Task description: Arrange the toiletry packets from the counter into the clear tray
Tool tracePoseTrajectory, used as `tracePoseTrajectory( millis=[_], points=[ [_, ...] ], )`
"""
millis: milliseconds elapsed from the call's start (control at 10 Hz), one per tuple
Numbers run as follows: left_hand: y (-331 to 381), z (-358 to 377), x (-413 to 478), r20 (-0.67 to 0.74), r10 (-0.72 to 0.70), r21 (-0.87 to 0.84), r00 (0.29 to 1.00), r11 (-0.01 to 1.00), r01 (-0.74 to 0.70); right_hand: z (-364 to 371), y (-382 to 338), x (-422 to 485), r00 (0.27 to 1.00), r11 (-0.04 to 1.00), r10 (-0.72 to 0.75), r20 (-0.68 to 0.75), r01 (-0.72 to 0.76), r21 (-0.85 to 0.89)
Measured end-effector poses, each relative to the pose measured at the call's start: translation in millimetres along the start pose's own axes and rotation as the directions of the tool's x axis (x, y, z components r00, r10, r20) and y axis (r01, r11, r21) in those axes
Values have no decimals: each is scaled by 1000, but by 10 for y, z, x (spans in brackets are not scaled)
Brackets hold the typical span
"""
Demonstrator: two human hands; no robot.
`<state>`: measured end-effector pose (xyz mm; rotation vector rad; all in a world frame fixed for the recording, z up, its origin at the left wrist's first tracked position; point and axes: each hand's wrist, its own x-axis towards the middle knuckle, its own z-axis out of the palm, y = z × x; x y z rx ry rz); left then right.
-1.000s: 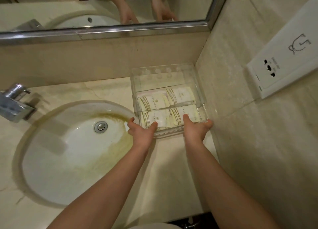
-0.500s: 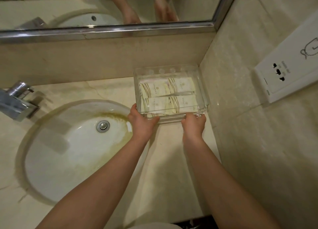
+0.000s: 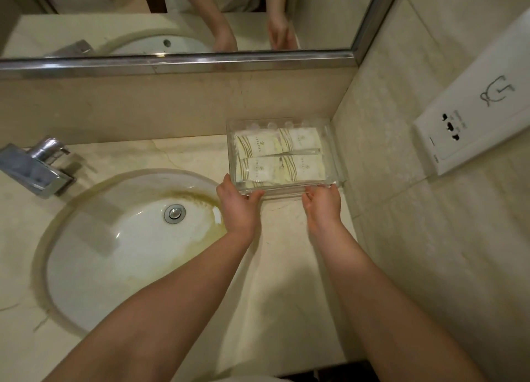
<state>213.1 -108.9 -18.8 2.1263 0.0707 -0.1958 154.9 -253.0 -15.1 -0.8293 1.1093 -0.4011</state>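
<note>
Clear tray (image 3: 335,152) (packet (image 3: 259,146) print illegible) hides fingertips.

One clear tray (image 3: 336,152) stood on the worktop (image 3: 286,281). Four white toiletry packets (image 3: 279,159) lay in it, two in the back row and two in the front. Two hands were in view: a left hand (image 3: 239,206) and a right hand (image 3: 322,206). There was one sink (image 3: 114,252), one tap (image 3: 37,166), one mirror (image 3: 114,23) and one wall socket panel (image 3: 473,114).

Four flat white paper toiletry packets with gold stripes (image 3: 279,159) are laid two-by-two inside the clear rectangular plastic tray (image 3: 334,152).
</note>
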Motion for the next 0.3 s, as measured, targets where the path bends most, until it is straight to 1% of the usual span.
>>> tracePoseTrajectory(
  millis=[100,200,300],
  points=[
    [75,-33,-9,-17,-38,15,999,999,38,-50,-89,-154,998,1000,27,64,-27,5],
    [51,-25,22,-16,-39,34,999,999,40,-123,-156,-212,995,999,50,82,-51,1],
    [60,-153,109,70,-41,26,997,999,39,-127,-293,-354,995,991,47,84,-36,-127]
  ],
)
